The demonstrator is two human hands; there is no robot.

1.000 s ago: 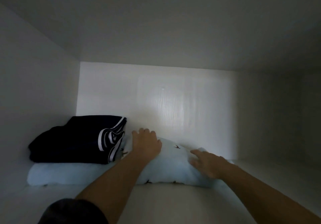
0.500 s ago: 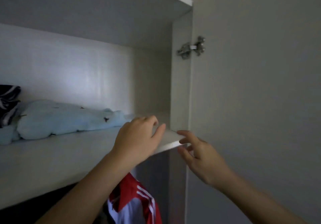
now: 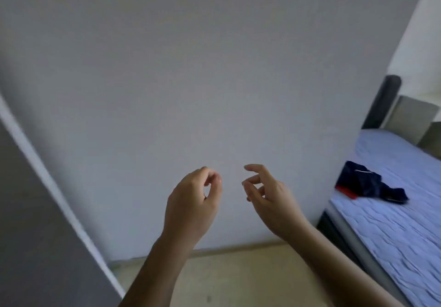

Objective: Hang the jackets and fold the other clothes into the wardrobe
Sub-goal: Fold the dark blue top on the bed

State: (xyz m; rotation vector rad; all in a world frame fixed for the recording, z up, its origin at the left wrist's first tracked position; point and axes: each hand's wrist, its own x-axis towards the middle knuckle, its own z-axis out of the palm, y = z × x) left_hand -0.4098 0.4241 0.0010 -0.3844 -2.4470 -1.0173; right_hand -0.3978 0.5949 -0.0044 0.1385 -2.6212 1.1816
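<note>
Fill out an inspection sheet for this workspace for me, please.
Surface: bed at right, blue sheet, wrinkled.
Job's things: one dark garment with red trim lies crumpled on the bed, not folded.
Clutter: nothing seen.
Grippers: left hand and right hand raised before the wall, apart, fingers loosely curled, both empty.
Cables: nothing seen.
Surroundings: plain wall ahead, pale floor below, grey panel with a white edge at left.

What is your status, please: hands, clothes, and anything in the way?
Left hand and right hand empty, fingers loosely curled. Dark navy garment lies crumpled on the bed, unfolded. No obstacle seen on the floor toward it.
</note>
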